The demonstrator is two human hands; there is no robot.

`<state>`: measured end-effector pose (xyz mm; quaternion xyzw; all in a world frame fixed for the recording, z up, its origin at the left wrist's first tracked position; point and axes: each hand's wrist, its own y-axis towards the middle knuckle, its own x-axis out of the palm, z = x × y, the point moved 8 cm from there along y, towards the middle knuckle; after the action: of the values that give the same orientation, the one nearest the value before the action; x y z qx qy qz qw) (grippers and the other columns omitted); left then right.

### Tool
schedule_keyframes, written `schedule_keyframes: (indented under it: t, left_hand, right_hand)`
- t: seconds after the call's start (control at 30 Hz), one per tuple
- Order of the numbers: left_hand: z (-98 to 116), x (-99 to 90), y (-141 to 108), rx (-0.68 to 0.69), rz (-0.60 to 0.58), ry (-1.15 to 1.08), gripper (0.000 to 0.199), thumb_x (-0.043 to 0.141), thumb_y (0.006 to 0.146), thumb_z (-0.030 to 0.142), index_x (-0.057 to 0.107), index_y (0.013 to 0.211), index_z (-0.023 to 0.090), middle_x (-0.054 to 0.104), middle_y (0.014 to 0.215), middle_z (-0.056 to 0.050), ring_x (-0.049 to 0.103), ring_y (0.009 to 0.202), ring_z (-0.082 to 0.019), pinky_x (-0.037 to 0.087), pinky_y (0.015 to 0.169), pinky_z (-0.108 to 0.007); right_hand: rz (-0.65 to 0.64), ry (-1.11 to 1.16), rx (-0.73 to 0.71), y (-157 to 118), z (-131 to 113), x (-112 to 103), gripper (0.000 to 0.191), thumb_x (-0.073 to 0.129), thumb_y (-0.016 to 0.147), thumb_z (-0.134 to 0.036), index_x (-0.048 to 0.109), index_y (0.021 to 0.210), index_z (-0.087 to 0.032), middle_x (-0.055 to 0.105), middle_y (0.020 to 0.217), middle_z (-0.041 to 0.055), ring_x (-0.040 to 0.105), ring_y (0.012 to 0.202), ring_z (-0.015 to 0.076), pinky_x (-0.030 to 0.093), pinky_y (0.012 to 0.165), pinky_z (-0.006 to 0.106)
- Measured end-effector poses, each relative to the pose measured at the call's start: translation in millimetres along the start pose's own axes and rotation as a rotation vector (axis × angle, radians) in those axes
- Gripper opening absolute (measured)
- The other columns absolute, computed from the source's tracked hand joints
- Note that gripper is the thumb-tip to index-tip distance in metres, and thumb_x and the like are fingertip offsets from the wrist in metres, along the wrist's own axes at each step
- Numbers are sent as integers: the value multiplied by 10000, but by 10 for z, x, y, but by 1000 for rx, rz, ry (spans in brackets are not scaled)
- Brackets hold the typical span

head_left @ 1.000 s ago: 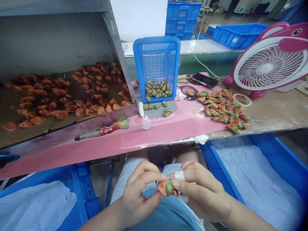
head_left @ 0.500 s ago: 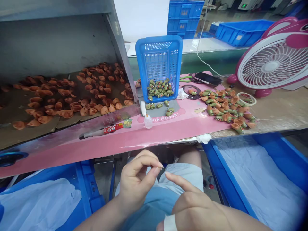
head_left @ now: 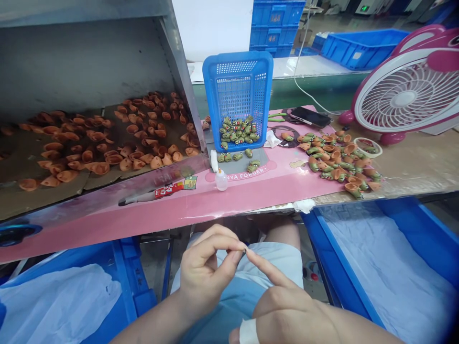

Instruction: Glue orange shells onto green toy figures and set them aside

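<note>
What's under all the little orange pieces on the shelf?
Brown cardboard lies under the orange pieces and shows between them. Whatever is beneath the cardboard is covered, so I can't see it.

**Workstation surroundings: fan, phone, crates, bin**
One pink-and-white desk fan on the worktop, with white power cord; one black smartphone; stacked blue plastic crates behind; one blue bin lined with white plastic, lower right.

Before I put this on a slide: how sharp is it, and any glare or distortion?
Head view: left hand and right hand look fairly sharp; the wide lens bows the grey metal shelf edge; soft glare streaks the glossy pink cardboard sheet; the bottom-right corner darkens.
</note>
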<state>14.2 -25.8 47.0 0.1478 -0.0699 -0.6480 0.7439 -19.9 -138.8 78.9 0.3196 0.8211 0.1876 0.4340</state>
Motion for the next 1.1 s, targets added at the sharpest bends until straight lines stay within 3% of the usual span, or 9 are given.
schedule_keyframes:
  t: [0.1,0.5,0.57,0.7,0.83,1.1]
  left_hand:
    - [2,-7,-6,12,3,21,204,540,689,15,606,769,192,549,694,-9,520,636,-118,423,555,-223]
    - [48,-16,10,75,0,69,202,539,686,9,601,776,178,549,684,-11,530,628,-115,440,543,-220]
    - [74,-18,14,108,-5,114,207,540,680,3,601,782,172,552,684,-13,532,631,-115,442,545,-220]
    - [99,-20,11,161,-28,217,208,549,665,-1,603,785,161,561,697,-22,535,631,-119,443,550,-227]
    - [47,-22,13,112,-49,234,189,543,675,7,599,773,158,559,694,-19,531,632,-113,435,552,-221]
    - [-24,19,32,-15,-79,127,154,542,695,36,601,746,169,552,690,-4,529,628,-103,427,557,-211]
  right_hand:
    - [-26,-31,-54,8,-10,-9,222,433,850,-303,503,1024,-184,514,1046,62,529,851,147,476,725,337]
    - [-31,-76,-145,18,-40,13,217,442,850,-290,504,1015,-164,528,1017,58,537,847,149,467,739,345]
    - [-9,-65,-156,27,-32,32,176,422,861,-255,524,978,-172,565,931,27,547,788,118,448,805,362]
    - [32,-41,-165,63,-45,52,170,403,857,-130,546,949,-137,600,719,-22,516,609,76,298,988,428]
    - [51,-52,-105,121,-31,24,203,367,847,-71,567,879,-86,609,663,11,508,570,92,321,955,469]
    - [1,-27,-119,167,-5,29,237,347,849,-84,583,836,-81,597,642,32,504,568,94,408,886,364]
